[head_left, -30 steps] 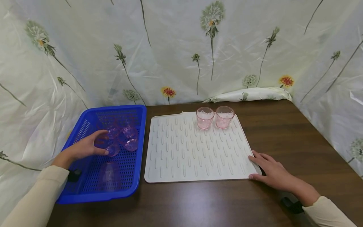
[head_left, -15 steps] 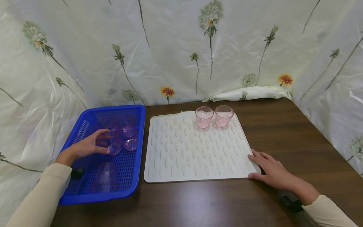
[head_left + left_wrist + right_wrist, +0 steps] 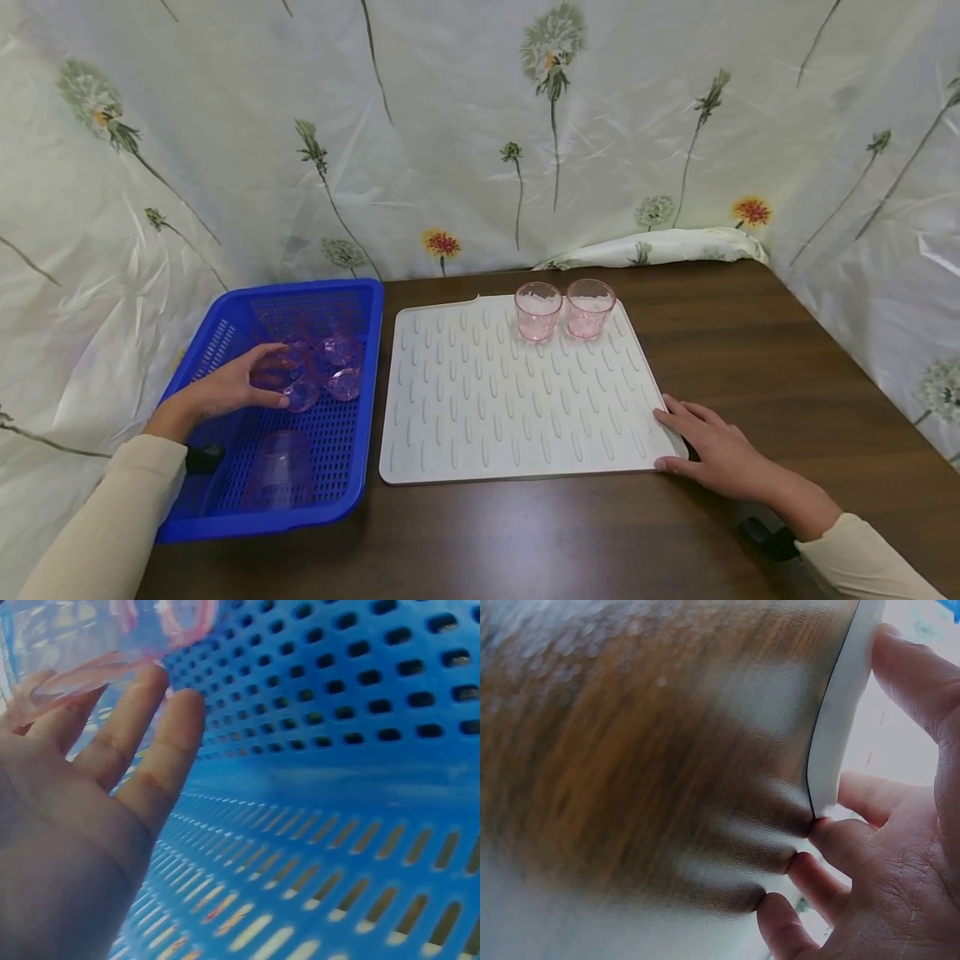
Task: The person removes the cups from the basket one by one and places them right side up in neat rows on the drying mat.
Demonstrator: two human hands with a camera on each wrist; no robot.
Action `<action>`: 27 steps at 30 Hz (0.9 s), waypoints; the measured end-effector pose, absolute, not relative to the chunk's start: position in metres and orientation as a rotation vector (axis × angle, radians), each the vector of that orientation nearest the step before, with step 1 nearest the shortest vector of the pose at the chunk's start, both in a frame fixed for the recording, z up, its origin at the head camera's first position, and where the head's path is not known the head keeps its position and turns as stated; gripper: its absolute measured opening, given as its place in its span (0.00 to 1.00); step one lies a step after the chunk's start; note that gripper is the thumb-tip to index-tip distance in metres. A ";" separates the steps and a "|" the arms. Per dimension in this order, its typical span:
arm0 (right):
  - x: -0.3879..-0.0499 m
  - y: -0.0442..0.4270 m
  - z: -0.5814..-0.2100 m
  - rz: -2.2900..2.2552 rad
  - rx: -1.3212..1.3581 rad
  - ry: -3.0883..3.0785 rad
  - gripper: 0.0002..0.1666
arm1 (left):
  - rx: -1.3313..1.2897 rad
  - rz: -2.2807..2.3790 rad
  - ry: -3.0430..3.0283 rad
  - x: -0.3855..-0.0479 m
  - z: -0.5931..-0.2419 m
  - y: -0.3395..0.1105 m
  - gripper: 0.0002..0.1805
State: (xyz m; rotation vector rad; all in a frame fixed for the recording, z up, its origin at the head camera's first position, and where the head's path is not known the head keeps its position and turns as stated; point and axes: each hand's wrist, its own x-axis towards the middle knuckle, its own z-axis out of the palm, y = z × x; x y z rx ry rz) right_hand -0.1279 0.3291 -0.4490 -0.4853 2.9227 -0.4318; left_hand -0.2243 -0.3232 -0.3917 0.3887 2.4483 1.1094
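Observation:
My left hand (image 3: 228,387) reaches into a blue perforated basket (image 3: 367,417). Its thumb and fingers hold a clear pink drinking glass (image 3: 302,393) from the side; in the left wrist view, the fingers lie along the glass (image 3: 90,645) and its pink rim. Other pink glasses (image 3: 340,350) lie just to the right, overlapping in view. Nearer the basket's front is a larger see-through glass (image 3: 281,467). My right hand (image 3: 716,446) rests at the near right corner of a white ridged mat (image 3: 480,400), with thumb and fingers against its edge and other fingertips on the table (image 3: 667,772).
Two pink glasses (image 3: 537,312) stand upright side by side at the mat's back right. The basket is left of the mat, a narrow strip of table between them. A flowered curtain (image 3: 435,125) encloses the back and sides, with a rolled fold (image 3: 660,248) along the back edge.
The larger glass at the basket's front has shifted slightly left. My left hand has barely moved, and my right hand keeps its place at the mat's corner.

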 end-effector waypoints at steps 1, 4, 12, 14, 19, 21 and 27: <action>-0.128 0.329 -0.449 -0.433 -0.486 2.922 0.49 | 0.390 1.103 2.460 -0.223 -0.390 -0.324 0.48; -0.129 0.328 -0.448 -0.432 -0.491 2.920 0.49 | 0.406 1.081 2.504 -0.216 -0.381 -0.327 0.47; -0.130 0.330 -0.447 -0.418 -0.471 2.916 0.50 | 0.405 1.021 2.661 -0.209 -0.342 -0.321 0.47; -0.130 0.331 -0.448 -0.416 -0.467 2.918 0.50 | 0.403 1.050 2.700 -0.211 -0.334 -0.317 0.46; -0.130 0.331 -0.450 -0.422 -0.480 2.914 0.49 | 0.444 1.159 2.760 -0.215 -0.316 -0.293 0.42; -0.130 0.330 -0.451 -0.428 -0.482 2.913 0.49 | 0.460 1.186 2.762 -0.215 -0.308 -0.278 0.42; -0.130 0.329 -0.451 -0.433 -0.477 2.918 0.49 | 0.565 1.242 2.692 -0.218 -0.291 -0.234 0.44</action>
